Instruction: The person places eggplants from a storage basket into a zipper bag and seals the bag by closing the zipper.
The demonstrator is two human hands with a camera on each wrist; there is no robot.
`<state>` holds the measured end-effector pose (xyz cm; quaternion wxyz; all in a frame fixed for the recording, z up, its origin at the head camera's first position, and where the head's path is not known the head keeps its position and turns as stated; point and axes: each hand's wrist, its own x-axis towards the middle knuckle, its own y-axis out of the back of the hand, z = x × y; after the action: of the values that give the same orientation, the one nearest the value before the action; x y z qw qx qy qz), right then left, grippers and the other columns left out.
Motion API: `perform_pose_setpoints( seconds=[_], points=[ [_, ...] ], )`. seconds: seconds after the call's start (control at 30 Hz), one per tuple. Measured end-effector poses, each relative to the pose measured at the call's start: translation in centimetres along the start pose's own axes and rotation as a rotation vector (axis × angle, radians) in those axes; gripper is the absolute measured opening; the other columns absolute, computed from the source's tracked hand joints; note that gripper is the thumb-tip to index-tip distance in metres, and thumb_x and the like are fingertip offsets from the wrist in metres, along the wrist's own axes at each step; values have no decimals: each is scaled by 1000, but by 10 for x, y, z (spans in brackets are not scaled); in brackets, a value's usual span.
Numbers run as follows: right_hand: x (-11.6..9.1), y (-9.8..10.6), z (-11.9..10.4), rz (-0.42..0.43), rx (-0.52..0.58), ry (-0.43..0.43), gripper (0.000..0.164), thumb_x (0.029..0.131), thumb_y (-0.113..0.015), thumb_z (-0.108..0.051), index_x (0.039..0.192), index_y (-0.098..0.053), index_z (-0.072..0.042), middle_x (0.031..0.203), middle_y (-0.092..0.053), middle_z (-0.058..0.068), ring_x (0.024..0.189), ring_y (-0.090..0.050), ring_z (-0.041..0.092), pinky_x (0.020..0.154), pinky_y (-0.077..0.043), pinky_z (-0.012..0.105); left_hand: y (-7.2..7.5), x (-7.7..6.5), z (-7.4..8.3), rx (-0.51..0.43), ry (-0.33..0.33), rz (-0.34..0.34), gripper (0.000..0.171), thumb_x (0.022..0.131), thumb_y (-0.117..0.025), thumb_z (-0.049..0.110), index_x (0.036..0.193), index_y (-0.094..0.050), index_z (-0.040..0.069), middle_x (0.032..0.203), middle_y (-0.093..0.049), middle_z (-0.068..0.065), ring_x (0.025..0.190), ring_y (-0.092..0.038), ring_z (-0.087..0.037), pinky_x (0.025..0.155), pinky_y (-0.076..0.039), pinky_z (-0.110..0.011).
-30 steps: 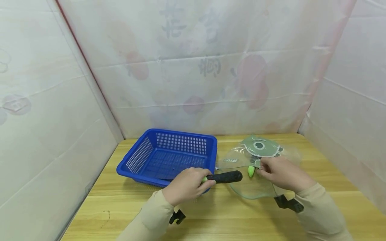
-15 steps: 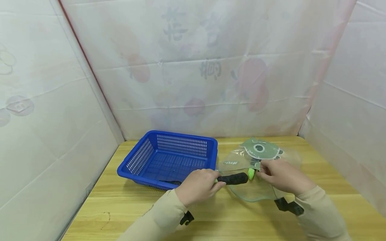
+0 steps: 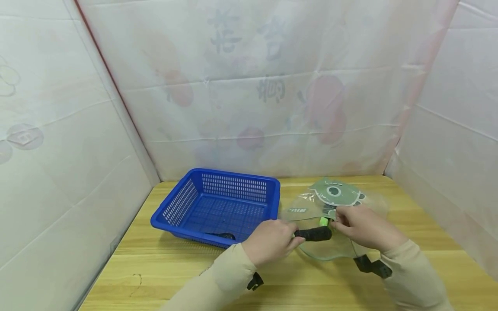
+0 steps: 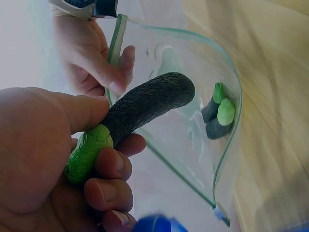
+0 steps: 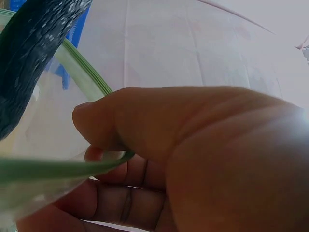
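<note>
Left hand grips a toy, black and scaly with a green end. Fingers are curled round the green end, thumb on top. The black tip sits at the mouth of a clear zip bag.

Right hand pinches the bag's green zip rim between thumb and fingers, holding the mouth open. The bag lies on the counter, right of the blue basket, not touching it. A similar green-and-dark piece is already inside the bag.

There's a dark item in the basket at its near wall; can't tell what it is.

Risks, as I judge them:
- Only one side of the rim is pinched, so the mouth may sag and the tip catch on the zip edge.
- The film is limp, so pushing against it could slide the whole bag along the counter.
- The grip is at the far end of the toy, so a snagged tip could pivot out of the fingers.
</note>
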<state>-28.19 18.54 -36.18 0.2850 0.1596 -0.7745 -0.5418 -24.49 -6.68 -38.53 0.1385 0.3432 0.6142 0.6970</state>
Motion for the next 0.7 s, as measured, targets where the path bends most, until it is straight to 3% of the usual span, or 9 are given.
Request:
perform_pose_setpoints(
  seconds=[0.4,0.7],
  points=[
    [-1,0,1,24,1,11,33,86,-71,-20,66,-45,-20,56,-37,-12,50,-34,1,49,-31,22,-16,17,14,40,-41,-15,32,97,-54,43,77,-58,19,62,-48,11,51,-41,-1,45,-34,-19],
    [1,-1,2,31,-8,21,32,86,-71,-21,66,-46,-21,57,-37,-13,50,-33,1,49,-31,22,-28,26,20,55,-30,-18,33,97,-54,43,73,-56,20,60,-46,11,49,-40,-1,42,-32,-18]
  ],
)
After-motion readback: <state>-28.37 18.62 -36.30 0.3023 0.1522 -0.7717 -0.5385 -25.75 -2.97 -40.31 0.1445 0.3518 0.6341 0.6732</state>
